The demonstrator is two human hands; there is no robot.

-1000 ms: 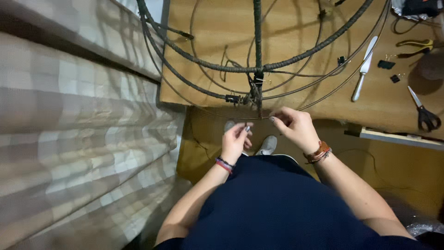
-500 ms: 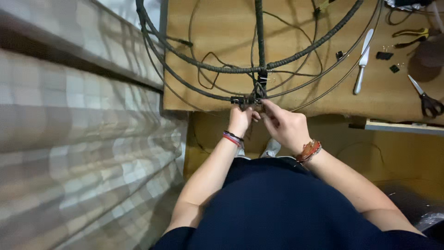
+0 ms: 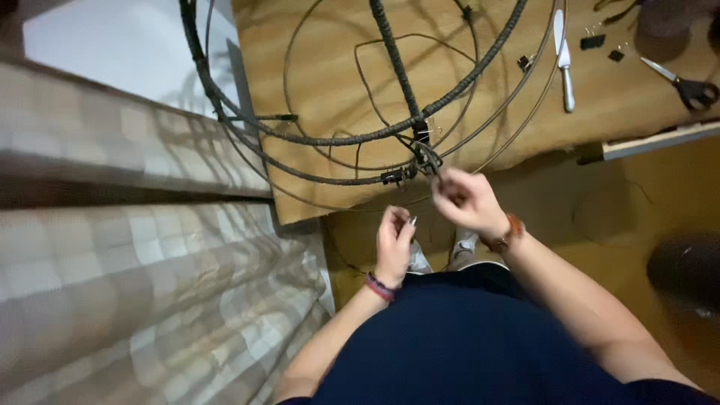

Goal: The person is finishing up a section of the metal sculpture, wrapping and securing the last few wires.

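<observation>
Right hand: right hand (image 3: pixel 466 201) is raised to the near edge of the wooden tabletop (image 3: pixel 337 90), fingers pinched on a dark cord (image 3: pixel 433 160) where it leaves the wire frame; motion blur hides the exact grip.
Left hand: left hand (image 3: pixel 394 244) hangs lower and nearer the body, just left of the right hand and apart from it — fingers curled loosely; whether anything thin is held between them I cannot tell.
Wire frame: wire frame (image 3: pixel 330 139) of several large rings lies on the tabletop directly beyond both hands, part of it wrapped in dark cord, part of it bare metal.
Wrapped spoke: cord-wrapped spoke (image 3: pixel 396 64) runs away from the right hand, up from the junction where the rings cross.
Binder clips: one black binder clip (image 3: pixel 421 132) sits on the frame just above the right hand's fingertips, another binder clip (image 3: pixel 393 177) just to their left.
Wrists: beaded bracelet (image 3: pixel 379 286) on the left wrist; brown wristband (image 3: pixel 511 232) on the right.
Far right of the hands: white-handled knife (image 3: pixel 564 52) and scissors (image 3: pixel 686 84) lie on the tabletop, well apart from both hands.
Left of the hands: checked cloth (image 3: pixel 135 300) covers a wide surface beside the left arm.
Below the hands: tips of pale shoes (image 3: pixel 465 244) show on the floor between the forearms.
</observation>
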